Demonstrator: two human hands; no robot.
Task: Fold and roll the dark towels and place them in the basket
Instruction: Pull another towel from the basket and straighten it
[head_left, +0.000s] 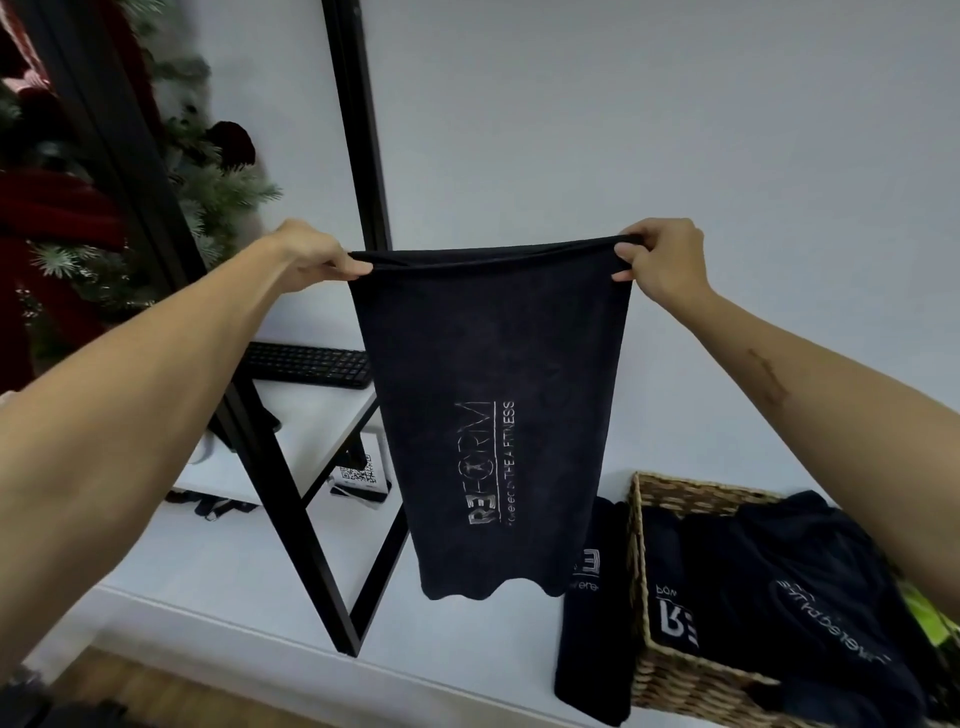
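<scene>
Head view showed both arms stretched forward and up across the middle of the frame, holding a dark towel (493, 415) spread between them. The left hand (311, 257) pinched the towel's upper left corner, thumb and fingertips closed tight on the doubled top edge. The right hand (662, 260) pinched the upper right corner the same way, fingers curled over the folded edge with the thumb beneath. Each grip was closed down to the thickness of the cloth and held nothing else. The towel hung straight down from that taut top edge in the centre of the frame, clear of the white table (234, 571) below, its lower hem wavy. Pale lettering ran sideways up its face, reading REFORM.

In the lower right of the frame stood a woven wicker basket (675, 670), with more dark towels (779, 597) lying loosely inside it, printed lettering showing. Another dark towel (592, 623) lay just beside the basket's left wall, draped down toward the table's near edge. A black metal frame (291, 478) crossed the left half of the frame, with a black keyboard (311, 364) on a white shelf behind it. A Christmas tree (218, 176) filled the upper left.
</scene>
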